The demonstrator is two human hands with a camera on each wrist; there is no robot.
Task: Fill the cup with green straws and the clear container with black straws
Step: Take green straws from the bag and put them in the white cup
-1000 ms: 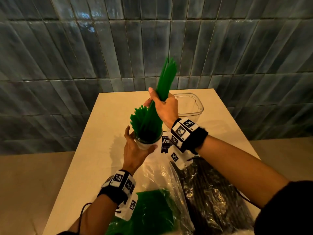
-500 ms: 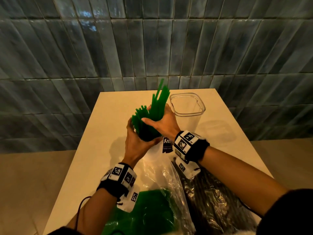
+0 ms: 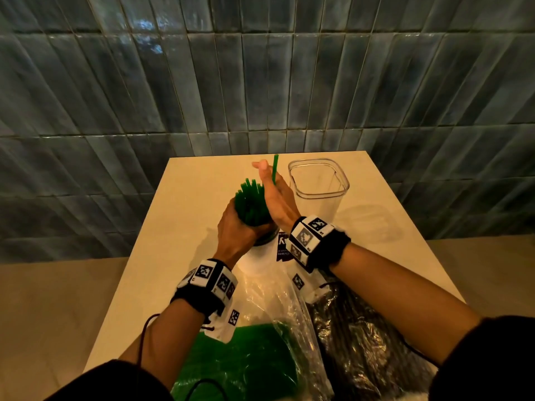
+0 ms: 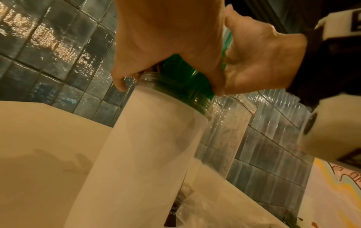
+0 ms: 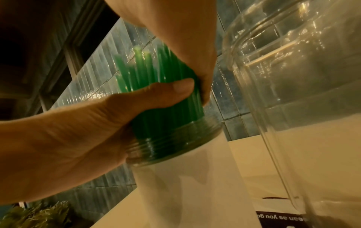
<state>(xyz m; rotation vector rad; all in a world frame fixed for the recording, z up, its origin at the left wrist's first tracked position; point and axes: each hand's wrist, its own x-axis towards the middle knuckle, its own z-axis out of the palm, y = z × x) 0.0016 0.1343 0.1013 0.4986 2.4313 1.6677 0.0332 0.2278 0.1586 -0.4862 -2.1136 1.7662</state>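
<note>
A white frosted cup (image 3: 256, 257) with a clear threaded rim stands mid-table, packed with green straws (image 3: 250, 204). My left hand (image 3: 236, 227) grips the bundle just above the rim; its thumb (image 5: 175, 89) wraps across the straws. My right hand (image 3: 278, 204) curls round the bundle's right side, thumb up, fingertips down at the rim. One green straw (image 3: 274, 169) sticks up higher than the rest beside that thumb. The clear container (image 3: 318, 195) stands to the right of the cup, with no straws in it.
A clear bag of green straws (image 3: 240, 363) and a bag of black straws (image 3: 362, 342) lie at the table's near edge under my forearms. The beige table (image 3: 188, 227) stands against a tiled wall (image 3: 260, 82).
My right hand has lowered its bunch of green straws into the cup. My left hand moved up from the cup's side to grip the bundle. One straw still stands above the others.
</note>
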